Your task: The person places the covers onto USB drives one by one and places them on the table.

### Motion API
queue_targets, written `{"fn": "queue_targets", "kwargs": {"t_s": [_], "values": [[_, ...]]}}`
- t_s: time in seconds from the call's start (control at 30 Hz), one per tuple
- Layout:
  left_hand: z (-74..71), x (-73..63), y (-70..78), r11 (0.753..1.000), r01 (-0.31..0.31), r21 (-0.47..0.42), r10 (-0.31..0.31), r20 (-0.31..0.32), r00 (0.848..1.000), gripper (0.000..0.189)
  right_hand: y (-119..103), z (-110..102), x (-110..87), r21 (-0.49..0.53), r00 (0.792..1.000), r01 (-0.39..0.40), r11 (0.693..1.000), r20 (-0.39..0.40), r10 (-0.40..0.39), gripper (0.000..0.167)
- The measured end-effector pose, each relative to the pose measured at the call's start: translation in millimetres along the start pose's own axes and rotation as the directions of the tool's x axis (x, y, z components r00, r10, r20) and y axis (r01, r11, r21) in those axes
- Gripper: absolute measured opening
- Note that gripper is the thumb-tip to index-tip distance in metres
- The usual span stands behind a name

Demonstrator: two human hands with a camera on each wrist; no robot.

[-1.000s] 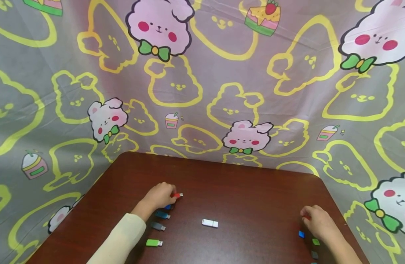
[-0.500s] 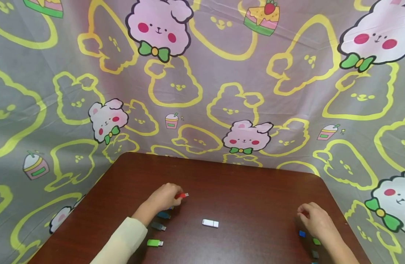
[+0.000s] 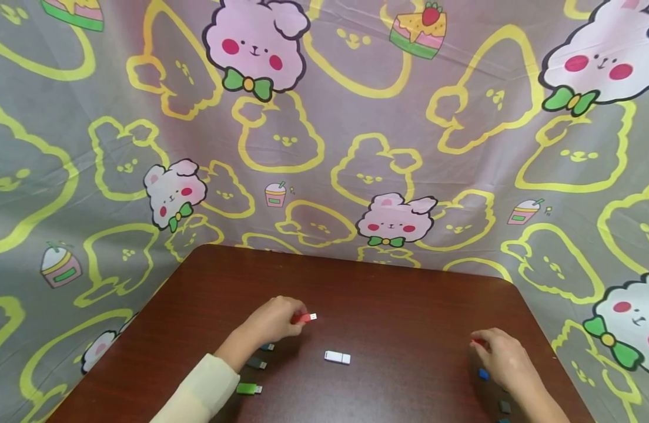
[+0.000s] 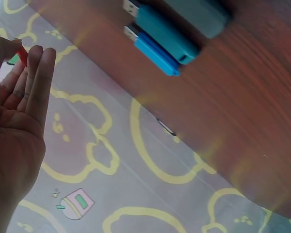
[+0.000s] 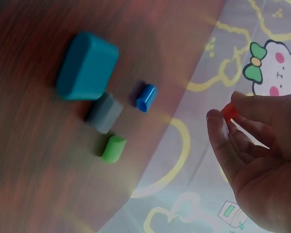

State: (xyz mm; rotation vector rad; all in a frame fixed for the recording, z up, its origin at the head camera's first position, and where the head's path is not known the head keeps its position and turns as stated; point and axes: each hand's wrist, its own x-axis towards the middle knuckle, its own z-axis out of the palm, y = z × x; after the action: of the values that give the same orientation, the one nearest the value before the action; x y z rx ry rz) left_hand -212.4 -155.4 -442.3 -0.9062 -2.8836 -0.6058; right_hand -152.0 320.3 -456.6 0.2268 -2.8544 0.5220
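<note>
My left hand (image 3: pixel 276 321) pinches a red USB stick (image 3: pixel 305 318) above the table, its metal plug pointing right. A small red cap (image 5: pixel 229 111) is held between the thumb and finger of my right hand (image 3: pixel 508 356), also off the table. Midway between the hands lies a white USB stick (image 3: pixel 337 357) with its cap on. Near my left forearm, a green USB stick (image 3: pixel 247 388), a grey one (image 3: pixel 257 363) and a teal one (image 3: pixel 267 347) lie uncapped. A blue USB stick (image 4: pixel 155 52) shows only in the left wrist view.
Loose caps lie below my right hand: blue (image 3: pixel 483 374), grey (image 3: pixel 505 406), teal (image 5: pixel 87 67) and green (image 5: pixel 114 148). The dark brown table (image 3: pixel 388 311) has rounded far corners. A cartoon-printed curtain (image 3: pixel 314 194) hangs around its back and sides.
My left hand has moved right with the red USB stick, away from the row. My right hand has shifted slightly left with the red cap. The white USB stick has stayed put.
</note>
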Motion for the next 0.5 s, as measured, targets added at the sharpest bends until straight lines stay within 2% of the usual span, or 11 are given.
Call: {"fn": "queue_targets", "kwargs": {"t_s": [0.2,0.37,0.5], "values": [[-0.6,-0.4,13.3,0.999,-0.025,0.020,0.025,0.016,1.000,0.015,-14,4,-5.9,0.055,0.997,0.051,0.997,-0.068,-0.047,0.015],[1.2,-3.2,24.0,0.998,-0.051,0.043,0.050,0.016,0.999,0.011,-27,10,-11.1,0.064,0.974,0.152,0.986,-0.179,-0.138,0.028],[3.2,-6.3,31.8,0.997,-0.073,0.040,0.073,0.004,0.997,0.010,-39,13,-11.8,0.075,0.955,0.210,0.975,-0.228,-0.188,0.033]]}}
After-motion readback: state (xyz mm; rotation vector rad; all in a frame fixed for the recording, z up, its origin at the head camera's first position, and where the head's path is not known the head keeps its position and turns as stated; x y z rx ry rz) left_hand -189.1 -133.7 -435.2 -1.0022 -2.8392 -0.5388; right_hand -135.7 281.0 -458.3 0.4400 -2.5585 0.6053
